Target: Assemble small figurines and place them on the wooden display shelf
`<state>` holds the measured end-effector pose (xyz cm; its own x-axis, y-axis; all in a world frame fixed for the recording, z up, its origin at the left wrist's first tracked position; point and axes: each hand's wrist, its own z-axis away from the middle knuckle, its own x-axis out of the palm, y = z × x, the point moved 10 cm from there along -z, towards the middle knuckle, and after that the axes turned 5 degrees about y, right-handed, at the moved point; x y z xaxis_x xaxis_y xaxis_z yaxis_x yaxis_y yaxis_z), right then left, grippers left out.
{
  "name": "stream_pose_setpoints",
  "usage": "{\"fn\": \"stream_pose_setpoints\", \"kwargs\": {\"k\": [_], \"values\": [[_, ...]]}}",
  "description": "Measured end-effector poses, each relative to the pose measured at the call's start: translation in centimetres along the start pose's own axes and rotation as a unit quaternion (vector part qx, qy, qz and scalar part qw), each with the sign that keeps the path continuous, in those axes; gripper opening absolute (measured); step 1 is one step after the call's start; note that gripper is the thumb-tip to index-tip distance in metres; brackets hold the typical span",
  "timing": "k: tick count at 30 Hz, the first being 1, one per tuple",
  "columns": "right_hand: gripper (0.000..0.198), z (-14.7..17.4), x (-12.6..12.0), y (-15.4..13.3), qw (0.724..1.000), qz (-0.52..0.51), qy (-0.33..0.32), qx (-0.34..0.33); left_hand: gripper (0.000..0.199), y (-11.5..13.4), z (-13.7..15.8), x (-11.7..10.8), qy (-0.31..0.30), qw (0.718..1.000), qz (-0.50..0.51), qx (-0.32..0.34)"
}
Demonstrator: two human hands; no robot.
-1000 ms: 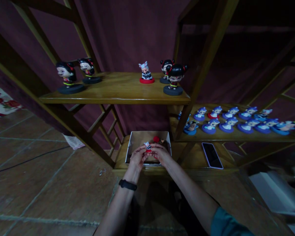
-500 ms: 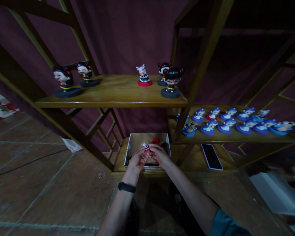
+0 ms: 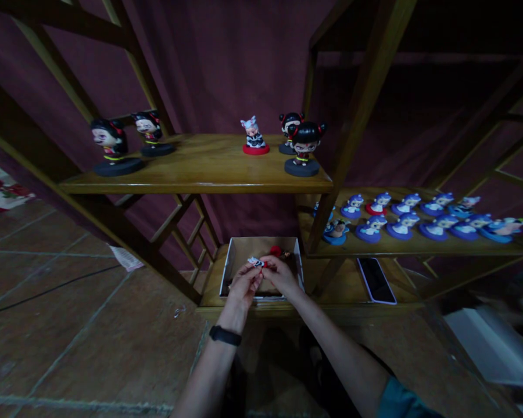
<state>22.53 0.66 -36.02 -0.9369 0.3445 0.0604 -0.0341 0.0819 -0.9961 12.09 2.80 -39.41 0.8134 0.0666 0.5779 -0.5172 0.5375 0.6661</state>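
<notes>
Between both hands, above a shallow white box, is a small white-haired figurine with a black-and-white outfit and a red base. It lies tilted on its side, head to the left. My left hand is closed on it from the left. On the base side, the fingers of my right hand grip it. Inside the box, behind my right hand, a red round piece and other small items show; my hands hide part of the contents. A similar figurine on a red base stands on the upper shelf.
The wooden upper shelf also bears black-haired figurines on dark bases. On the right shelf stand two rows of blue-haired figurines. A phone lies below them. Slanted posts frame the shelves. A pale box sits at lower right.
The figurine has turned from upright to lying sideways, its head now to the left and its red base toward my right hand. Both hands stay over the box.
</notes>
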Motion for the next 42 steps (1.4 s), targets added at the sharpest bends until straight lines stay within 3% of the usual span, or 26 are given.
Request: {"fn": "stream_pose_setpoints", "kwargs": {"k": [7,12,15,18,23,28,34,38,42], "values": [[0.026,0.4,-0.5,1.6,0.984,-0.126,0.029,0.124,0.028,1.6,0.5,0.6,0.012,0.990,-0.063,0.126],[0.028,0.6,-1.1,2.3,0.960,-0.224,0.036,0.167,0.023,1.2,1.0,1.7,-0.035,0.992,-0.078,0.087],[0.028,0.8,-0.7,2.2,0.953,-0.238,0.018,0.187,0.018,1.4,1.2,1.4,-0.029,0.994,-0.067,0.077],[0.028,0.8,-0.7,1.7,0.959,-0.225,0.020,0.170,0.015,0.8,0.9,0.6,-0.012,0.998,-0.046,0.037],[0.023,0.5,-0.6,0.2,0.977,-0.185,0.004,0.104,0.012,0.1,0.5,0.5,-0.043,0.998,-0.029,-0.033],[0.015,0.0,-0.8,-0.7,0.979,-0.191,-0.006,0.065,0.018,2.2,0.9,1.3,-0.077,0.995,-0.054,0.032],[0.026,-0.1,-1.1,-1.2,0.977,-0.204,0.009,0.052,0.022,3.3,1.4,2.0,-0.088,0.988,-0.083,0.093],[0.028,0.0,-1.0,-0.9,0.981,-0.184,-0.002,0.069,0.020,3.6,1.3,2.2,-0.094,0.978,-0.129,0.136],[0.024,0.1,-1.2,0.3,0.978,-0.180,0.013,0.108,0.020,3.2,1.0,1.8,-0.077,0.974,-0.160,0.139]]}}
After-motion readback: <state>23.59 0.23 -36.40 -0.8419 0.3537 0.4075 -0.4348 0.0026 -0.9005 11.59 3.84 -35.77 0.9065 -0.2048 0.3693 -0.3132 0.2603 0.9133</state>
